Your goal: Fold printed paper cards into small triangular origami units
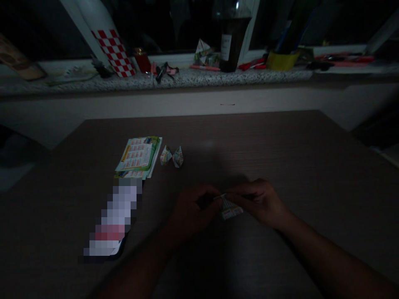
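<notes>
The scene is dim. Both of my hands meet over the middle of a dark wooden table (280,141). My left hand (190,214) and my right hand (260,201) each pinch a small folded piece of printed paper (230,209) between the fingertips, close to the tabletop. Two small folded paper shapes (172,156) stand side by side further back on the table. To their left lies a stack of printed paper sheets (139,157).
A blurred-out flat object (112,220) lies at the left of the table. Behind it, a stone windowsill (187,78) carries a dark bottle (232,41), a red-and-white checked item (114,52), a yellow container (282,59), pens and another folded paper shape (202,49).
</notes>
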`<state>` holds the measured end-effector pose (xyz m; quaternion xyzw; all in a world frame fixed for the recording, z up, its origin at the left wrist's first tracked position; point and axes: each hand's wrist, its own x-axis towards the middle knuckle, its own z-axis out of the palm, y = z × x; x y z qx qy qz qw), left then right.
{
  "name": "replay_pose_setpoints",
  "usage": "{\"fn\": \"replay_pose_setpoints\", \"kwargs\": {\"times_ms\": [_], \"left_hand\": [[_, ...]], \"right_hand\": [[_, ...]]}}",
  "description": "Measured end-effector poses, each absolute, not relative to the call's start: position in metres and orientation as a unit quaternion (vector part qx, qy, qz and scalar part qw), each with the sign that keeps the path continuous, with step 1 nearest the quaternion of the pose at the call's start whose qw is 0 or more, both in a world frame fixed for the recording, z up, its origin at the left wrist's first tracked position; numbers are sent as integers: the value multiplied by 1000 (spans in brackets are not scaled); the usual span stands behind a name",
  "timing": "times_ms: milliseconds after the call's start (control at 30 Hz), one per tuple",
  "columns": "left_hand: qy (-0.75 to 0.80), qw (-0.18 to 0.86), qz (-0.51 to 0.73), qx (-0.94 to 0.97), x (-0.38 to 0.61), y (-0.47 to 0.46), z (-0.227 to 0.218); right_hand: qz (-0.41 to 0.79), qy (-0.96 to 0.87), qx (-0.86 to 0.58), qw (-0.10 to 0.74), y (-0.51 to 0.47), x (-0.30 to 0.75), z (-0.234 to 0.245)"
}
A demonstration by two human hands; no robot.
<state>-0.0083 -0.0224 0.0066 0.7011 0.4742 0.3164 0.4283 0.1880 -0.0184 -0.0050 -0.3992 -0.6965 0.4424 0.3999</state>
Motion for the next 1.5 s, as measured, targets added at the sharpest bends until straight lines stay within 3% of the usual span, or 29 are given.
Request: {"fn": "replay_pose_setpoints", "kwargs": {"times_ms": [467,833,1100,1500], "left_hand": [[485,513,406,580,-14,-18,-7],[479,414,362,684,-8,-23,3],[492,419,378,663,-8,-22,5],[485,572,471,464,-10,-14,2]], "right_hand": [[452,-667,-421,417,-17,187,-7],[384,-743,-378,397,-17,187,-3],[365,-723,-414,416,-20,187,-3],[443,-664,-398,452,-19,191,-5]]}}
